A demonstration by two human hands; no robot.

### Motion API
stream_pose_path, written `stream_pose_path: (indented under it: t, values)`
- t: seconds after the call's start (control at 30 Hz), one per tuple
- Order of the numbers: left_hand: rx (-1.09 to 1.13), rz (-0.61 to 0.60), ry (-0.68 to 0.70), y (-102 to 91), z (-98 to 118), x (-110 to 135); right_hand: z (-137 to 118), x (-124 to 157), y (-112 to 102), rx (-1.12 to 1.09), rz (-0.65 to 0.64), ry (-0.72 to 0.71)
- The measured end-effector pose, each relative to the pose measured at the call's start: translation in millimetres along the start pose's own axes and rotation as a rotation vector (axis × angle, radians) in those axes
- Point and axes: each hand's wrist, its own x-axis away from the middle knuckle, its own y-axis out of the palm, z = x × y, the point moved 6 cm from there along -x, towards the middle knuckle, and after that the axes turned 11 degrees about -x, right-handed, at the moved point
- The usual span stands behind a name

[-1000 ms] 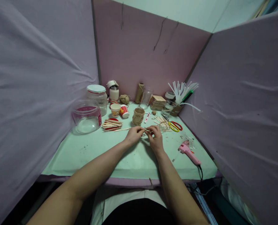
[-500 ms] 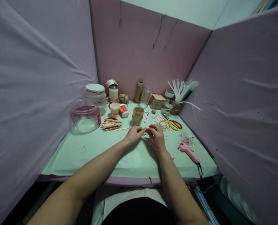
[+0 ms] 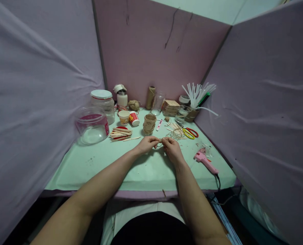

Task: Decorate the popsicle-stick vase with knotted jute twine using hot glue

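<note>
My left hand (image 3: 148,143) and my right hand (image 3: 171,147) meet over the middle of the table, fingertips almost touching. Between them they pinch a piece of thin tan twine (image 3: 160,140), part of it hanging in a small loop below the fingers. More loose twine (image 3: 176,134) lies in coils just beyond my right hand. Directly behind the hands stands a twine-trimmed cup (image 3: 149,124), upright and apart from them. The fingers hide much of the held twine.
Popsicle sticks (image 3: 121,133) lie left of centre near two paper cups (image 3: 124,117). Scissors (image 3: 189,132) and a pink glue gun (image 3: 205,161) with a cord lie to the right. Glass jars (image 3: 102,105), a clear bowl (image 3: 91,127) and a twine ball (image 3: 133,105) line the back and left.
My right hand has turned, its fingers now closed lower and tighter on the twine. The left fingers stay pinched. The whole view has tilted slightly.
</note>
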Motion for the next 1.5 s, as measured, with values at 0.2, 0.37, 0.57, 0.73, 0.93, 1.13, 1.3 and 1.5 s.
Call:
stream_pose_path:
  t: [0.2, 0.37, 0.57, 0.73, 0.93, 1.13, 1.3, 1.5]
  values:
    - [0.055, -0.088, -0.079, 2.8, 7.0, 4.7, -4.1, -0.1, -2.4, 0.021, 0.019, -0.018]
    - [-0.015, -0.047, -0.1, -2.0, 8.6, 5.9, -10.1, 4.5, 2.6, 0.095, -0.011, -0.029]
    - [-0.051, 0.018, -0.041, -4.7, 3.6, 1.3, -15.4, 4.0, 2.8, 0.045, 0.009, -0.095]
    - [-0.041, 0.024, 0.039, -7.5, 13.1, 2.9, -33.1, 5.2, 1.1, 0.236, 0.01, -0.388]
    - [-0.06, 0.017, 0.054, -7.0, 12.8, 2.0, -34.6, 9.9, 9.2, 0.416, -0.057, -0.468]
    - [-0.09, 0.007, 0.061, -5.0, 7.7, -0.6, -28.7, 7.0, 0.0, 0.434, 0.089, -0.443]
    - [-0.094, 0.004, 0.072, -4.2, 9.0, 0.9, -26.3, 3.0, -11.7, 0.423, 0.205, -0.409]
    - [-0.084, 0.0, 0.082, -4.1, 12.8, 2.5, -20.9, -0.7, -20.1, 0.445, 0.267, -0.349]
